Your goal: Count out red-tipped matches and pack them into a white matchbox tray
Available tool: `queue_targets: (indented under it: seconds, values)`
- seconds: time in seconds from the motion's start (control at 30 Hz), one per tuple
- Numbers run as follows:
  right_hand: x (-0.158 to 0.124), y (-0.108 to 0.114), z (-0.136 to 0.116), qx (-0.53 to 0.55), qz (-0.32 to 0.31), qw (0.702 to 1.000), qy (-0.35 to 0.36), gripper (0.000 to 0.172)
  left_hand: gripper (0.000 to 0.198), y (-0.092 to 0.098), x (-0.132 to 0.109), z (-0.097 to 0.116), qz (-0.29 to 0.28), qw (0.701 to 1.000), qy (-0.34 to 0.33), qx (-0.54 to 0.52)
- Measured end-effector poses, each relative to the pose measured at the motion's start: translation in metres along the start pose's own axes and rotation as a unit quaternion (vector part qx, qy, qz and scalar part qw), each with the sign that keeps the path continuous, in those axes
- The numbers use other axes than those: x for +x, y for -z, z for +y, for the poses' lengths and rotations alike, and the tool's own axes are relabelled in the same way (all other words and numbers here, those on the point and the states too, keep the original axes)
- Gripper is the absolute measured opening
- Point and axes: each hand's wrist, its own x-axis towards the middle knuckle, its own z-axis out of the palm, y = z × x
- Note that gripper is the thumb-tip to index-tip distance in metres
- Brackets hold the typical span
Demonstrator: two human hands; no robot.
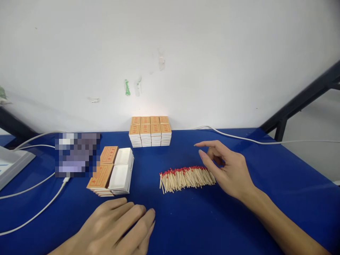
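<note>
The blue table [191,223] meets a pale wall [212,71]. Just left of the right hand [230,171], whose thumb and index fingertips stand slightly apart, matches [186,180] lie in a sideways row, sticks roughly lengthwise toward the wall, red heads on that side. Blue surface spreads from the row's near edge to the left hand [117,226], fingers together; I cannot tell its grip.

Wooden matchsticks [186,179], smooth tabletop [191,223]

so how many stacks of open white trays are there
2: one stack of open white rectangular trays nearer the white wall, another nearer the left hand; any behind that hand would be hidden.
</note>
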Motion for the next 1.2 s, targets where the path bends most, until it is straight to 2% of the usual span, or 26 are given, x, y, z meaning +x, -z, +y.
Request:
queue_targets:
  seconds: [0.17, 0.67, 1.2]
  values:
    - [0.000, 0.001, -0.001, -0.003, 0.001, 1.000, 0.005, 0.016, 0.019, 0.002, 0.004, 0.001, 0.001, 1.000, -0.003, 0.006]
    - [-0.003, -0.001, -0.002, 0.000, -0.020, 1.000, 0.019, 0.017, 0.022, 0.002, -0.005, -0.012, -0.014, 1.000, -0.011, 0.002]
    - [0.001, 0.003, -0.001, -0.002, 0.008, 1.000, 0.019, 0.016, 0.020, 0.006, -0.001, -0.010, -0.009, 1.000, -0.014, 0.017]
